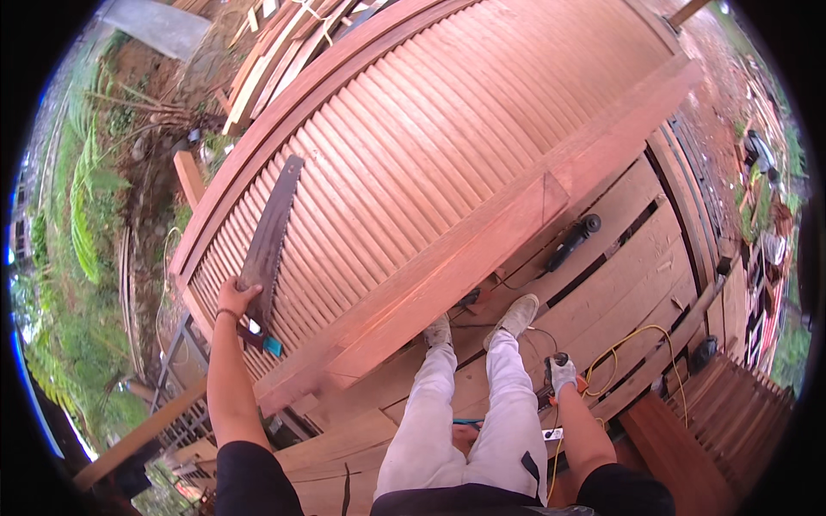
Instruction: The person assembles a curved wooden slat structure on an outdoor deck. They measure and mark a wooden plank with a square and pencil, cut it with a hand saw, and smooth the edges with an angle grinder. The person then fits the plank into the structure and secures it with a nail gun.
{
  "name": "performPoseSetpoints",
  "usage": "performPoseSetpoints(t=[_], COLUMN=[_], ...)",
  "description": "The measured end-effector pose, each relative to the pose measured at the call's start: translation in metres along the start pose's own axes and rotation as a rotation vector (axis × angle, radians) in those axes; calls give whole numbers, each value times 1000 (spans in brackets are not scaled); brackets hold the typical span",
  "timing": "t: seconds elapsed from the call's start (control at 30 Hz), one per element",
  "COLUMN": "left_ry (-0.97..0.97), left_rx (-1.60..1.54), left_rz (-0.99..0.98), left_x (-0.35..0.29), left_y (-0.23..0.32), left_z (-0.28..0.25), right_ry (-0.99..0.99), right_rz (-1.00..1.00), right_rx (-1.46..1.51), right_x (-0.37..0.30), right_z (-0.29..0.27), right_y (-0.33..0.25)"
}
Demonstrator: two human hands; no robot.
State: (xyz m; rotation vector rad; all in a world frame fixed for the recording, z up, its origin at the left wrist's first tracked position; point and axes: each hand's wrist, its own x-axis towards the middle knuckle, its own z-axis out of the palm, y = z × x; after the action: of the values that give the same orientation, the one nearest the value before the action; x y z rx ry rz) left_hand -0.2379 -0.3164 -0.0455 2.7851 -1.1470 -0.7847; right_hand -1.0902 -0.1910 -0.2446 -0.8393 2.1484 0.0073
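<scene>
The left grip (241, 297) is clamped on the saw (274, 225), thumb and fingers at the wide end of the blade. The saw lies along the slatted wooden panel (447, 129), its tip pointing ahead of this grip and its handle (250, 335) just behind it, toward the body. The right grip (562, 371), gloved and well apart to the right, is by an orange object (582, 384); whether its fingers are closed on that cannot be told.

To manage the saw well, the person should pinch only the flat of the blade, since the toothed edge seems to face right, near the thumb. Taking the handle would give surer control, and lifting the saw clear, not dragging it, should spare the slats. Ahead of the right grip, a black power tool (568, 247) rests on the planks (645, 258), and a yellow cord (638, 330) loops to that grip's right; both call for care underfoot.

The left fingers under the blade are hidden, and the hand partly masks the handle joint. The orange object is mostly covered and too small to identify. The panel's far edge bends toward the picture's rim, and its supports are largely out of sight.
</scene>
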Motion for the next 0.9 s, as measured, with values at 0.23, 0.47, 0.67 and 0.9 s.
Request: performPoseSetpoints(t=[0.23,0.47,0.67,0.9], left_ry=[303,-153,-608,96], left_rx=[-65,-806,-1151,169], left_rz=[265,412,574,829], left_x=[-102,-212,-232,-206], left_y=[60,271,423,388], left_z=[-88,-22,43,128], right_ry=[57,138,487,547], right_rz=[-424,-1493,-1283,-988], right_rx=[216,158,-38,692], right_x=[-191,-325,-272,-257], right_z=[3,-23,-69,-125], right_y=[-196,-359,-356,-312])
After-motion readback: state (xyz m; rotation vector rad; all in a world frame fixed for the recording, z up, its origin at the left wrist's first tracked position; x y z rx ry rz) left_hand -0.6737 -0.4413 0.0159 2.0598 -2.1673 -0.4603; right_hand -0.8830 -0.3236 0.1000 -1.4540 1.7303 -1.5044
